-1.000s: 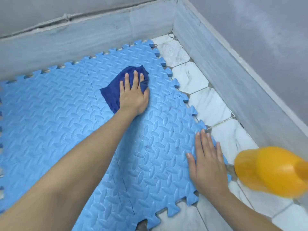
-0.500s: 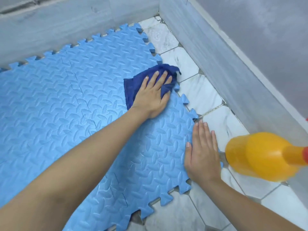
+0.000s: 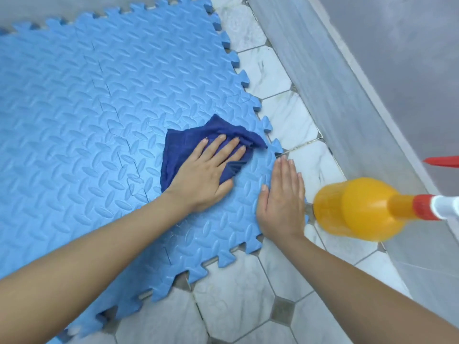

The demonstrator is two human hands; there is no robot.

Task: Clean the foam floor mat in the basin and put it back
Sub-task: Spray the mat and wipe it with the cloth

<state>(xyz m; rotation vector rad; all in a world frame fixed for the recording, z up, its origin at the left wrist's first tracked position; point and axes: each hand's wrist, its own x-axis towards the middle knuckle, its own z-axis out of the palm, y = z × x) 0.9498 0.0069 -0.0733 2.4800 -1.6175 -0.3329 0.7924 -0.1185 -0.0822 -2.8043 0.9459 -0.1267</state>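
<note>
From the head camera I look down on a light blue foam floor mat (image 3: 104, 115) of interlocking tiles with a raised leaf-like pattern and toothed puzzle edges. It lies flat on a floor of white marbled octagonal tiles (image 3: 248, 294) and fills the left and middle of my view. I take the mat as my landmark.

On the mat, close to its right edge, lies a crumpled dark blue cloth (image 3: 188, 145). My left hand (image 3: 206, 175) rests on top of this cloth, palm down, fingers straight and slightly spread; it presses the cloth onto the mat and does not clutch it.

My right hand (image 3: 280, 202) lies flat, just beside the left hand, right at the mat's toothed right edge. Its palm is on the foam and its straight, closed fingers (image 3: 288, 175) run along the border where mat meets floor. It holds nothing.

Just off the mat's right edge, close to my right hand, an orange plastic spray bottle (image 3: 357, 209) with a red collar and white nozzle head stands on the tiles. I cannot tell whether it touches the hand.

Beyond the strip of bare tiles to the right of the mat rises a pale grey wall base (image 3: 335, 95).
</note>
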